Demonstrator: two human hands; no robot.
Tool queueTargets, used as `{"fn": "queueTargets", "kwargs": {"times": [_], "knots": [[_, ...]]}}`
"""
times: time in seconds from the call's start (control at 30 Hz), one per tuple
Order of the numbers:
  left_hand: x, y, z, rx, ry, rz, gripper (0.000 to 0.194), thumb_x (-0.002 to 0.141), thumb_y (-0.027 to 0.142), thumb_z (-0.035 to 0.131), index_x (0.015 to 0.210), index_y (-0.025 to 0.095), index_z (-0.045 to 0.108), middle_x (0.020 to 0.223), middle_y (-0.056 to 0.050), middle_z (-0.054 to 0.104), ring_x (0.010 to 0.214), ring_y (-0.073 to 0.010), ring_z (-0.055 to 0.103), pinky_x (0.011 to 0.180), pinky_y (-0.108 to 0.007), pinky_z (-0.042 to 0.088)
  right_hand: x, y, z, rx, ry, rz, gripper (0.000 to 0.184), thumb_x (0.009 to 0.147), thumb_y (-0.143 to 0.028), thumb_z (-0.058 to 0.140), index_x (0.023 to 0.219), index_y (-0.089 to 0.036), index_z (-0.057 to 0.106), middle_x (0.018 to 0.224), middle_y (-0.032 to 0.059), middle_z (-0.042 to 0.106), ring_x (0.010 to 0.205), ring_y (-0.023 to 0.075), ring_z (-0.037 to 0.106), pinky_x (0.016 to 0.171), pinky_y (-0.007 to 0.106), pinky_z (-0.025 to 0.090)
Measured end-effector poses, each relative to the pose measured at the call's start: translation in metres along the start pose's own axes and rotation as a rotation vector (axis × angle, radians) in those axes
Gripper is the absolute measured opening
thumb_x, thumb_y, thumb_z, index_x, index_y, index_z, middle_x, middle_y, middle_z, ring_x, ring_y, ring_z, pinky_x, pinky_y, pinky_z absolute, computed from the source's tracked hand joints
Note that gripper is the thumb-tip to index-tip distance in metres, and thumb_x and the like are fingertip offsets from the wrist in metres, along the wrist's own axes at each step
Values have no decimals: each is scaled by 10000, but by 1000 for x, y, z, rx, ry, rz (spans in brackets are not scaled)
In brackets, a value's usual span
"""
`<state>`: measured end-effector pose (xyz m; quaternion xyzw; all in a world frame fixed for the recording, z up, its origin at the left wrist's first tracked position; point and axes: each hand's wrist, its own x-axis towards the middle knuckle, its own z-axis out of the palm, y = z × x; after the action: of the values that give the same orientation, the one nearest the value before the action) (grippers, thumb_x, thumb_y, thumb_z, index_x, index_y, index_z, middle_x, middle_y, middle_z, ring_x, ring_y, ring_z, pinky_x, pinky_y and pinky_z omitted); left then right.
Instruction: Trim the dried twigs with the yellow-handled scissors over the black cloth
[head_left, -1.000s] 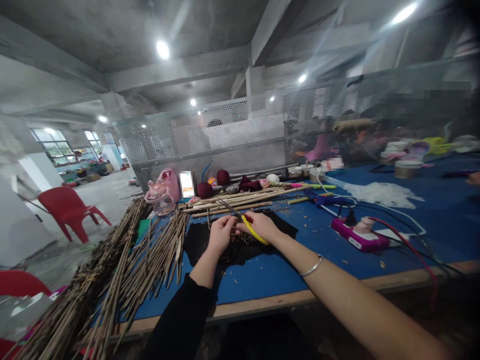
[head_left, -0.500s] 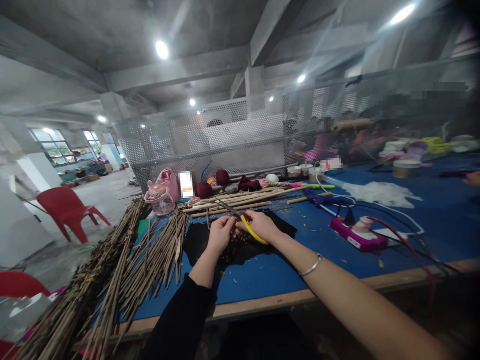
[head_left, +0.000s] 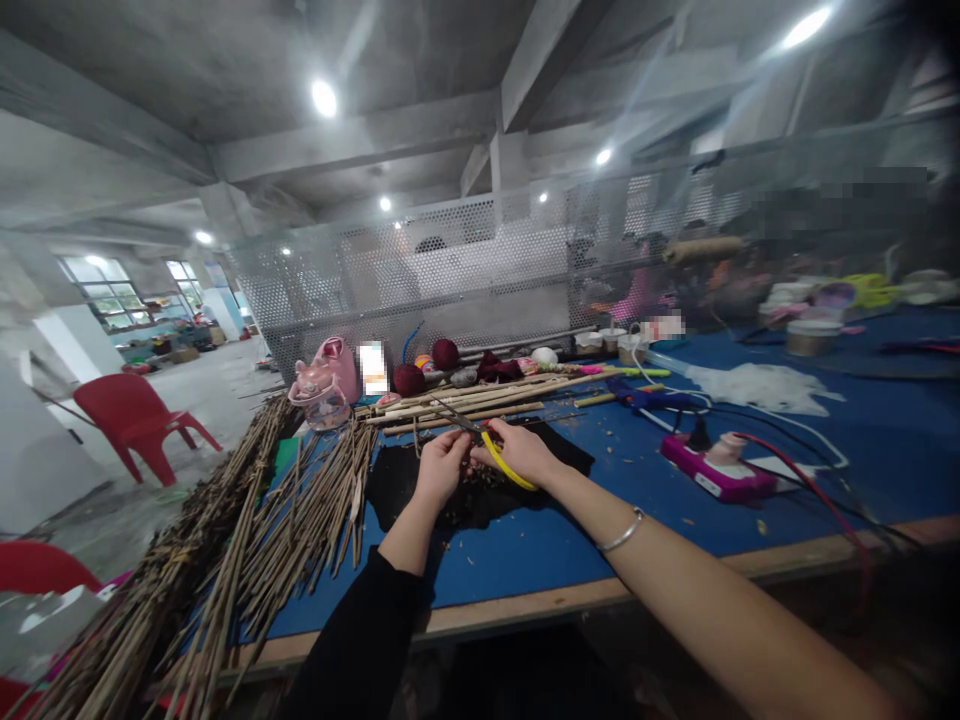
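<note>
Scissors with yellow handles [head_left: 510, 470] are in my right hand [head_left: 521, 452], their blades pointing up and to the left. My left hand [head_left: 442, 462] is closed in a pinch close beside the right fingertips; whatever lies between its fingers is too small to make out. Both hands are over a black cloth [head_left: 397, 485] spread on the blue table [head_left: 510, 570]. Small brown bits [head_left: 480, 490] lie on the cloth under my hands.
Thin dry sticks [head_left: 315, 510] cover the table's left side. Behind my hands are longer pale rods [head_left: 480, 397], yarn balls [head_left: 445, 354] and a pink bottle [head_left: 322, 385]. To the right are a glue gun [head_left: 645, 397] and a purple power strip [head_left: 716, 475] with cables.
My hands and the scissors have hardly moved. At the far right edge, another person's hand seen before is out of sight now.
</note>
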<state>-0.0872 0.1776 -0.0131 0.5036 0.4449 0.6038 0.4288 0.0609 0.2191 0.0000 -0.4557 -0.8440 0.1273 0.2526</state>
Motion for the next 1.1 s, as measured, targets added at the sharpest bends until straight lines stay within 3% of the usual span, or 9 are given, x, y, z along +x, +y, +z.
{"fn": "queueTargets", "kwargs": {"times": [0.43,0.57,0.73,0.87,1.1], "knots": [[3,-5,-1,-20,9,0,329,652,375,644,850,113,648,693,-33,638,540,-86,545,501,-195,455,1,1,0,-2,68,11,376,708,-587,502,777,-220,547,724,13,618,593,124,520,503,206,261],[3,-5,-2,-42,-1,15,295,665,375,632,786,106,653,622,-16,612,515,-71,524,507,-183,446,4,5,3,1,27,36,406,696,-608,496,740,-211,566,687,12,613,571,124,507,483,204,251],[3,-4,-2,-63,25,28,289,666,383,628,743,105,644,591,-3,588,496,-61,506,482,-167,428,4,7,2,-18,31,36,417,694,-617,490,743,-212,576,705,21,626,596,135,532,489,205,257],[4,-6,-2,-39,74,16,290,652,381,639,717,99,652,613,-14,607,491,-70,516,478,-182,437,1,3,1,-25,17,29,419,671,-613,527,855,-239,570,762,16,641,661,158,568,512,207,278],[3,-3,-1,-21,62,14,335,661,372,634,853,99,666,643,-27,632,490,-73,519,478,-187,439,-1,0,1,-18,25,7,400,705,-594,507,855,-228,561,761,19,634,652,151,561,522,210,278]]}}
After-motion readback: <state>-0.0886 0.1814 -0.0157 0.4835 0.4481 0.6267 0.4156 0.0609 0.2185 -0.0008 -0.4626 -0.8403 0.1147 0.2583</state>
